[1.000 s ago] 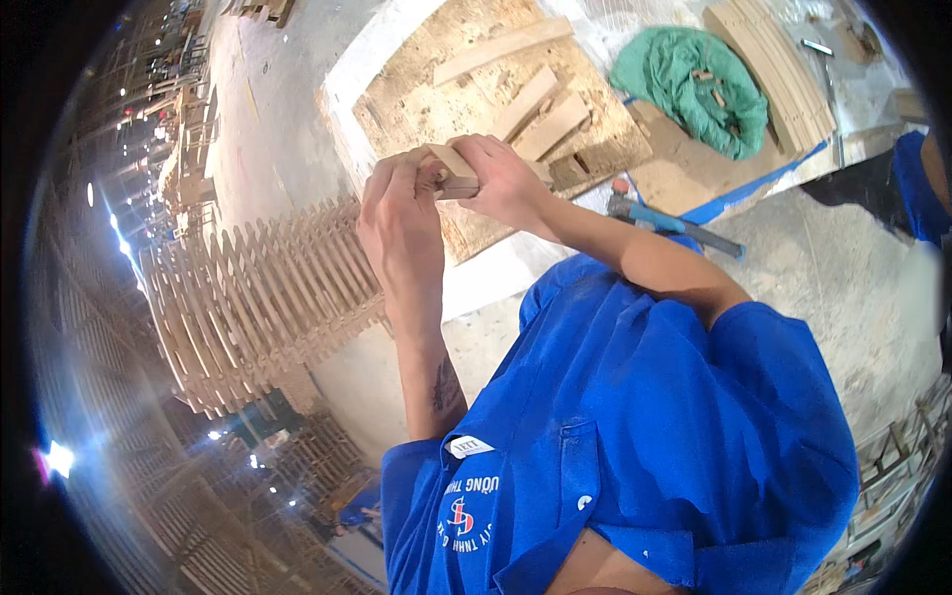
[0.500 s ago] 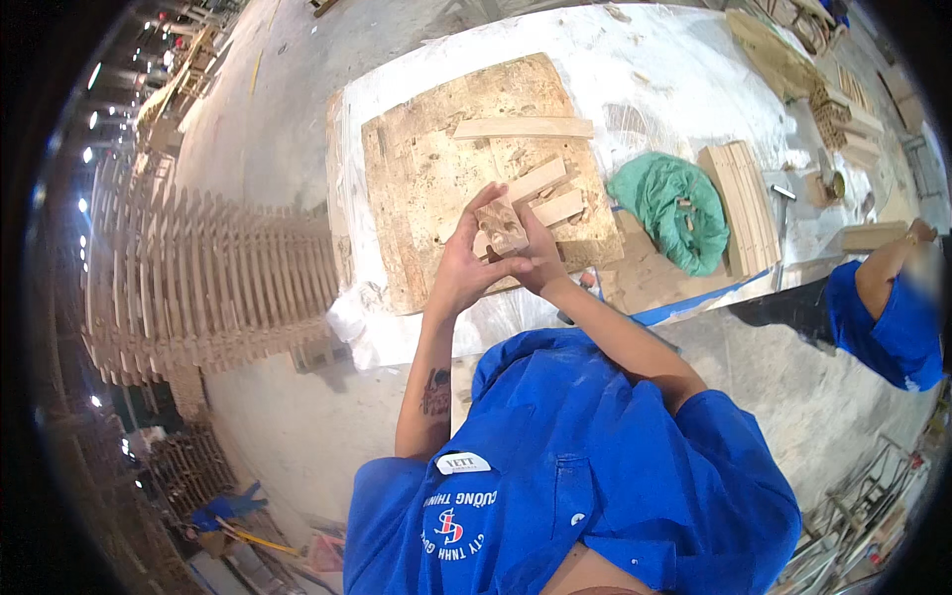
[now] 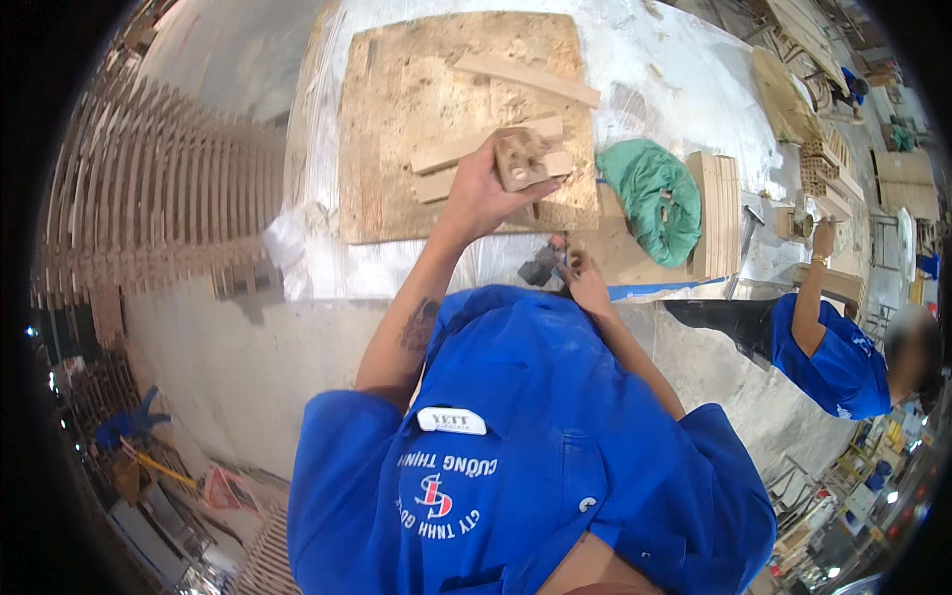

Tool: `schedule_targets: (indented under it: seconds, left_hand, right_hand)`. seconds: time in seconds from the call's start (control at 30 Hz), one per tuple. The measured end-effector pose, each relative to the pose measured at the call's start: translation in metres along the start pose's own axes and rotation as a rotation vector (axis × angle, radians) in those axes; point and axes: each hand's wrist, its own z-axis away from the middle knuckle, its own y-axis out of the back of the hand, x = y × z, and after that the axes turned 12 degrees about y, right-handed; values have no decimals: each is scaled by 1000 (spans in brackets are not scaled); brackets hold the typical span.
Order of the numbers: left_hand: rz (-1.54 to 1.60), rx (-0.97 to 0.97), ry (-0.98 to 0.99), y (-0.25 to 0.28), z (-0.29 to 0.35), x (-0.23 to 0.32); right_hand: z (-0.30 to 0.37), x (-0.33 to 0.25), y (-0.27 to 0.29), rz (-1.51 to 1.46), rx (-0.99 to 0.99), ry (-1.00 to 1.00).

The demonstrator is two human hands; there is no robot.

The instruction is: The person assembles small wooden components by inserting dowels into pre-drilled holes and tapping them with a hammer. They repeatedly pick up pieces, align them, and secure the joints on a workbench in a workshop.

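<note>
Left hand [image 3: 480, 192] grip clamped on wood block [image 3: 521, 161], held above the board [image 3: 382, 109]; loose sticks [image 3: 444, 156] lie under it (cluttered spot). Right hand [image 3: 589, 288] at dark tool [image 3: 540, 267] near edge of counter [image 3: 684, 84], can't tell if grip is closed. Green bag [image 3: 643, 193], then stacked planks [image 3: 718, 213], sit to the right.

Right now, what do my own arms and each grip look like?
The left sleeve and right sleeve are short blue cloth. Below them, both forearms are uncovered, and the left forearm carries a dark tattoo. The left grip and right grip are bare hands; no gloves or wristbands show.
</note>
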Motion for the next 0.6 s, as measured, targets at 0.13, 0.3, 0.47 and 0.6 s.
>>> schedule_targets:
  seconds: [0.13, 0.3, 0.47, 0.6]
  left_hand:
    - [133, -42, -87, 3, 12, 11]
    - [9, 4, -110, 4, 8, 4]
    - [77, 18, -83, 10, 11, -23]
    - [80, -21, -65, 15, 8, -20]
  right_hand:
    - [2, 4, 5, 150, -206, 98]
    - [-4, 9, -3, 221, -207, 199]
    - [-5, -11, 19, 223, -359, -73]
    - [10, -12, 53, 136, -226, 78]
